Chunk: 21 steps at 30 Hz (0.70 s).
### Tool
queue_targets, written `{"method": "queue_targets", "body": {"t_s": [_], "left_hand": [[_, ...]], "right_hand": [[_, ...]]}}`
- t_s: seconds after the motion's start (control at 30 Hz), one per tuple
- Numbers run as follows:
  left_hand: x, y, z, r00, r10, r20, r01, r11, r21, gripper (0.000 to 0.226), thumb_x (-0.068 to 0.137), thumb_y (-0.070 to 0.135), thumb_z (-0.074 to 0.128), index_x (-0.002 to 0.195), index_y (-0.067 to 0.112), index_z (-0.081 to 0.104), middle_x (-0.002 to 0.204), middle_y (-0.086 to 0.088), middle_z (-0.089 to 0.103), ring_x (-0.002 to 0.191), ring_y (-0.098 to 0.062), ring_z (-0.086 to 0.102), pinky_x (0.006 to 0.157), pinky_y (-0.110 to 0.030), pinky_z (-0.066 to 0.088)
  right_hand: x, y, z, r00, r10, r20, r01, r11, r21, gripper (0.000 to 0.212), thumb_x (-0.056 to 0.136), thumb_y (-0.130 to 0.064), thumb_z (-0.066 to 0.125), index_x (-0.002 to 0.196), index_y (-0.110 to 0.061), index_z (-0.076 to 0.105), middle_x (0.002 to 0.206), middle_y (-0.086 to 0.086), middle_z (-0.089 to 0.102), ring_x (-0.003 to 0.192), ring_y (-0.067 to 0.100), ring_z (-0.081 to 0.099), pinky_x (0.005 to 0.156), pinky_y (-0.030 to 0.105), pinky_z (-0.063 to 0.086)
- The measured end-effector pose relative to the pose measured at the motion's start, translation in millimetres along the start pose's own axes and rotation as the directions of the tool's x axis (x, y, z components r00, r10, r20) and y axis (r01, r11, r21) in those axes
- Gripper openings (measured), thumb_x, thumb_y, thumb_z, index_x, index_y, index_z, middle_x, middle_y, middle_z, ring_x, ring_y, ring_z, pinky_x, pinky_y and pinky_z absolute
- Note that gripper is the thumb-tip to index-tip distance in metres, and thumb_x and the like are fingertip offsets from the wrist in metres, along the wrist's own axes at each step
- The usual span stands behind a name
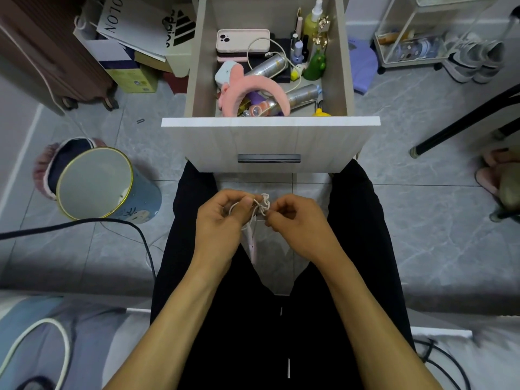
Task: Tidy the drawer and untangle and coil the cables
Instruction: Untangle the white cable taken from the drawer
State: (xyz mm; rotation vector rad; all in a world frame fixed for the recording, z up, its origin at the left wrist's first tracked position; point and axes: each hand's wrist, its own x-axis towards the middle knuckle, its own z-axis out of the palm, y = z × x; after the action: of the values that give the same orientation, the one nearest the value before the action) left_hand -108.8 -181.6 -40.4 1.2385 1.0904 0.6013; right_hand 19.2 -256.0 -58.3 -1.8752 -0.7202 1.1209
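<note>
Both hands are low centre, between the knees, just below the drawer (270, 144) front. Left hand (222, 218) has its grip closed on a thin white cable (260, 206): thumb and fingers pinch a small loop of it. Right hand (295, 220) has its grip closed too, fingertips pinching the same cable at the tangled knot between the two hands. One strand hangs down from the knot toward 6 o'clock, over the floor gap between the legs. Black trousers (253, 333) frame both forearms. Drawer is pulled out at 12 o'clock and cluttered: phone in a pale pink case (243, 40) at the back left, second white cable (261, 49) looped across it and trailing down toward the right, two silver spray cans (267, 66) lying tilted, pink headband (259, 88) draped over the front-left pile, white charger block (225, 73) just beside it, green bottle (315, 66) and a yellow-green spray bottle (313, 21) along the right wall, small nail-polish bottles (298, 49) near them, something yellow (320, 112) at the front-right corner, can't tell what. At 9 o'clock, a blue bin with a gold rim (95, 184) on the tiled floor; black cord (84, 222) runs across just below it. Shoes (475, 60) at 2 o'clock, well apart from the drawer.
</note>
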Motion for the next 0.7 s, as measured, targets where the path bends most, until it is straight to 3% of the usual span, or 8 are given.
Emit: {"method": "queue_targets", "body": {"t_s": [0.07,0.17,0.3,0.53,0.6,0.7], "left_hand": [[-2,-1,2,1.0,0.007,0.012,-0.007,1.0,-0.011,0.009,0.094,0.005,0.059,0.096,0.003,0.068,0.096,-0.004,0.076,0.095,-0.018,0.071,0.085,-0.03,0.054],[-4,-4,3,1.0,0.021,0.022,-0.022,0.999,0.024,0.011,0.093,0.006,0.06,0.094,0.01,0.07,0.097,-0.001,0.075,0.098,-0.017,0.07,0.091,-0.035,0.053],[2,-5,-9,0.999,0.032,-0.033,-0.033,0.999,-0.009,0.021,0.093,0.01,0.062,0.085,0.026,0.073,0.095,0.0,0.074,0.099,-0.02,0.067,0.096,-0.038,0.05],[10,-1,-8,1.0,-0.001,-0.016,0.0,0.999,-0.047,0.011,0.097,0.012,0.056,0.093,0.013,0.067,0.084,-0.005,0.074,0.087,-0.019,0.071,0.079,-0.03,0.056],[17,-5,-8,0.998,-0.04,-0.048,0.042,0.999,0.027,0.009,0.096,0.013,0.06,0.092,0.018,0.067,0.082,-0.002,0.074,0.085,-0.016,0.072,0.077,-0.032,0.057],[27,-11,-9,0.999,-0.012,-0.03,0.021,0.955,0.297,0.013,0.092,0.015,0.065,0.09,0.028,0.067,0.086,0.006,0.073,0.088,-0.009,0.069,0.084,-0.029,0.056]], "right_hand": [[1,0,2,0.996,0.09,-0.007,-0.087,0.975,0.202,0.01,0.089,-0.011,0.063,0.08,-0.009,0.065,0.083,0.009,0.071,0.085,0.026,0.07,0.074,0.036,0.06],[1,-2,0,0.973,0.227,0.041,-0.216,0.835,0.505,0.014,0.093,-0.009,0.058,0.092,0.005,0.063,0.09,0.019,0.072,0.086,0.027,0.073,0.072,0.028,0.059],[3,6,-16,0.951,0.308,-0.037,-0.176,0.633,0.754,0.008,0.093,-0.002,0.056,0.091,0.004,0.061,0.089,0.02,0.072,0.083,0.026,0.072,0.074,0.028,0.059],[0,-1,-14,0.971,0.239,-0.028,-0.155,0.708,0.689,0.01,0.09,-0.003,0.061,0.08,-0.004,0.063,0.078,0.012,0.073,0.074,0.023,0.071,0.069,0.03,0.059],[0,0,-15,0.972,0.233,-0.034,-0.148,0.718,0.681,0.009,0.089,-0.004,0.063,0.08,-0.005,0.063,0.079,0.013,0.073,0.073,0.023,0.07,0.07,0.032,0.058],[-1,4,-19,0.979,0.197,-0.058,-0.118,0.771,0.625,0.005,0.089,-0.005,0.063,0.084,-0.004,0.064,0.088,0.017,0.073,0.072,0.022,0.069,0.073,0.034,0.059]]}}
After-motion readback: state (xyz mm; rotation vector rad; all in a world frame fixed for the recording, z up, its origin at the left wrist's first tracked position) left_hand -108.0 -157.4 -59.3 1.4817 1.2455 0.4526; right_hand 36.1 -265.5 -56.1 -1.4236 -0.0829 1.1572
